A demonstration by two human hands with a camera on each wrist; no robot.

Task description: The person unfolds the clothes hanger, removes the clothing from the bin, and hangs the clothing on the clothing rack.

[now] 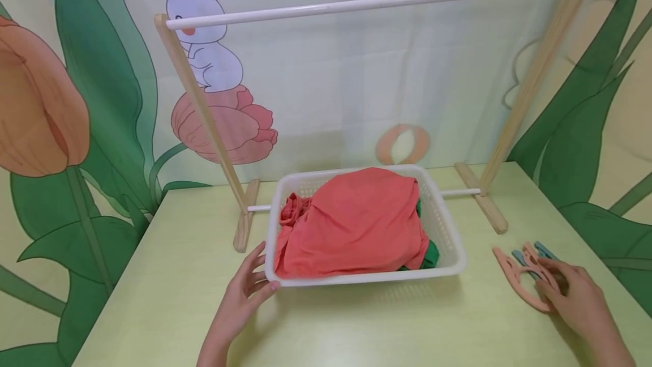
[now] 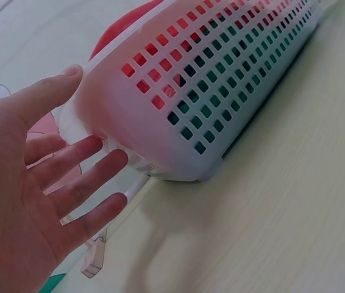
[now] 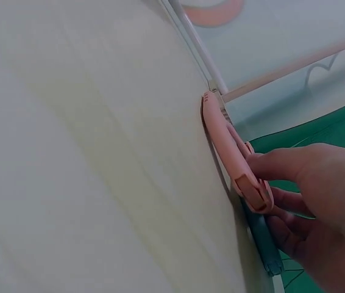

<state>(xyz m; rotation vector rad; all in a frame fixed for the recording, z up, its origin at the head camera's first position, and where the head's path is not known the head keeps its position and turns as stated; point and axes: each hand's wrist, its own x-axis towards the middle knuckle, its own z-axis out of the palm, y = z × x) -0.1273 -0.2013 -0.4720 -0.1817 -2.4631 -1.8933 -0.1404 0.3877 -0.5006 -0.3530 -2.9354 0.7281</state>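
Observation:
A white plastic basket (image 1: 367,281) with holed sides stands mid-table, filled with a coral-red cloth garment (image 1: 364,220) and some green cloth (image 1: 430,255). My left hand (image 1: 249,282) is at its near left corner, thumb by the rim and fingers spread along the side; the left wrist view shows the fingers (image 2: 81,177) extended. On the right, my right hand (image 1: 575,293) pinches a pink folding clothes hanger (image 1: 524,293) between thumb and fingers. A blue-green hanger (image 3: 259,235) lies beneath it, partly hidden by the hand.
Behind and over the basket stands a drying rack with a white top bar (image 1: 377,3), wooden side posts (image 1: 540,72) and wooden feet (image 1: 481,200). A printed cloth backdrop (image 1: 326,84) with flowers and a rabbit hangs behind the pale green table (image 1: 356,333).

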